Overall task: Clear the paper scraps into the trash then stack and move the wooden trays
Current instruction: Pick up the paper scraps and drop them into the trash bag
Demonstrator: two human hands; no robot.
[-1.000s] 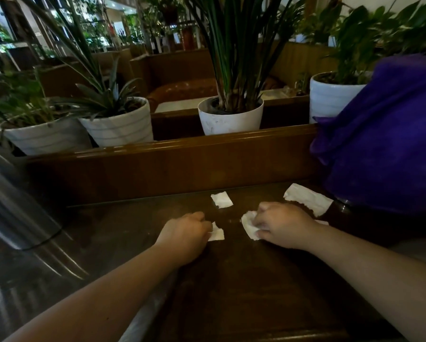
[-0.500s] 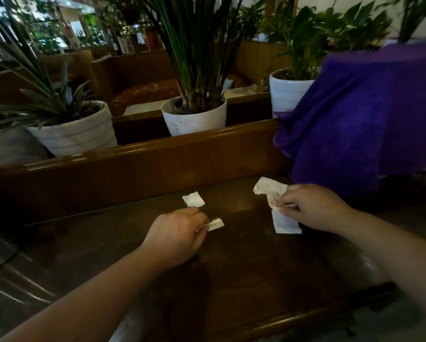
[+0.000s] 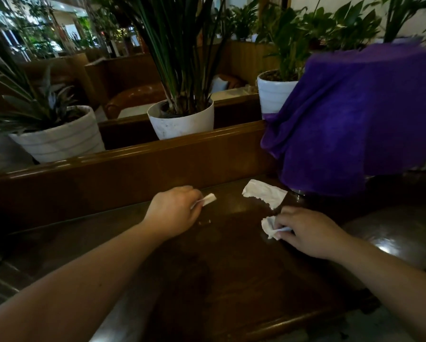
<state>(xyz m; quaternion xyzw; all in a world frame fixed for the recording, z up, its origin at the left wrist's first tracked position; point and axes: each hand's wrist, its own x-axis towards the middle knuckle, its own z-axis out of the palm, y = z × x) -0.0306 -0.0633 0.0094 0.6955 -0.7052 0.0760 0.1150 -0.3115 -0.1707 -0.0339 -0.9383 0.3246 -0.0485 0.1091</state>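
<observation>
Three scraps: left hand [image 3: 173, 211] pinches one [image 3: 208, 199], right hand [image 3: 305, 232] pinches another [image 3: 268, 225], largest [image 3: 263, 195] lies on table [image 3: 231, 267] just left of purple cloth [image 3: 355, 119]. Paper looks light, limp, tearable; pinch an edge.

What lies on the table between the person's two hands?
In the head view, only bare dark table lies between the left hand and the right hand. The large loose paper scrap sits farther back, near the purple cloth.
</observation>
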